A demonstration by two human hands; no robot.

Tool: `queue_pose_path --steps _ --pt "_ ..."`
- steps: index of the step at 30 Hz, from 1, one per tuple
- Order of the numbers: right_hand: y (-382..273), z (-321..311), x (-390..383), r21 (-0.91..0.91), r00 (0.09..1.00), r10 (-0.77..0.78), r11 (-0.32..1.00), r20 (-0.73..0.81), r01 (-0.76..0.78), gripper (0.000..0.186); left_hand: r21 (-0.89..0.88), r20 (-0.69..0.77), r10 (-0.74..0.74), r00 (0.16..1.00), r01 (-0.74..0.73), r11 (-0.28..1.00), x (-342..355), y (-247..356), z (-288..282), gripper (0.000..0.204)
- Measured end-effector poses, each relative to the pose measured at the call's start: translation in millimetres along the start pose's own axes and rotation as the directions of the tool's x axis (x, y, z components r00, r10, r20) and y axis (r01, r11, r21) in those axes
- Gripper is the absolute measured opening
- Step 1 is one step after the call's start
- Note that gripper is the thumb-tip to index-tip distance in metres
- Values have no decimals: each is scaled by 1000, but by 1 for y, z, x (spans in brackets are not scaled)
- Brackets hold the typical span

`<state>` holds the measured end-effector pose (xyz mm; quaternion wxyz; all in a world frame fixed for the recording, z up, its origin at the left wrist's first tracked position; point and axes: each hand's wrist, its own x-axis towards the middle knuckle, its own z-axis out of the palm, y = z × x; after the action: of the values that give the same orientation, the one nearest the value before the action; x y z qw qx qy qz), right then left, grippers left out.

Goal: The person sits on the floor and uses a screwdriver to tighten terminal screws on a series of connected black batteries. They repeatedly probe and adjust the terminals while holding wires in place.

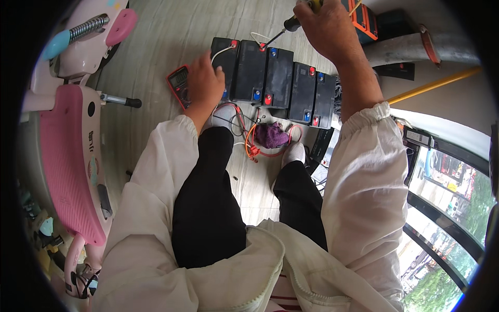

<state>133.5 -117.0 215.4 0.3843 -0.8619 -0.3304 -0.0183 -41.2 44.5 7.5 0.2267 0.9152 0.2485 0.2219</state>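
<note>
Several black batteries [249, 73] with red and blue terminals stand side by side on the floor before my feet. My right hand [332, 31] grips a screwdriver [292, 24] with a black and yellow handle. Its shaft slants down to the red terminal [262, 47] of the second battery from the left. My left hand [205, 83] is over the leftmost battery [224, 54], thumb apart from the fingers. A white wire [221, 52] runs from that battery's red terminal to beside its fingertips. Partly behind this hand lies a red-framed multimeter [178, 82].
Red and black leads [240, 117], an orange-red connector [253, 151] and a purple cloth [271, 135] lie between my shoes. A pink scooter [70, 156] stands at the left. On the right are a yellow pole [436, 84], a grey pipe [395, 52] and glass panes [442, 208].
</note>
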Motion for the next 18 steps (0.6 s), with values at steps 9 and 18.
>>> queue_pose_path --steps 9,18 --pt "-41 1 -2 -116 986 90 990 139 -74 26 -105 121 359 925 -348 932 58 29 41 44" --pt "-55 2 -8 55 961 212 973 175 -224 28 95 603 205 771 -325 941 120 52 41 21"
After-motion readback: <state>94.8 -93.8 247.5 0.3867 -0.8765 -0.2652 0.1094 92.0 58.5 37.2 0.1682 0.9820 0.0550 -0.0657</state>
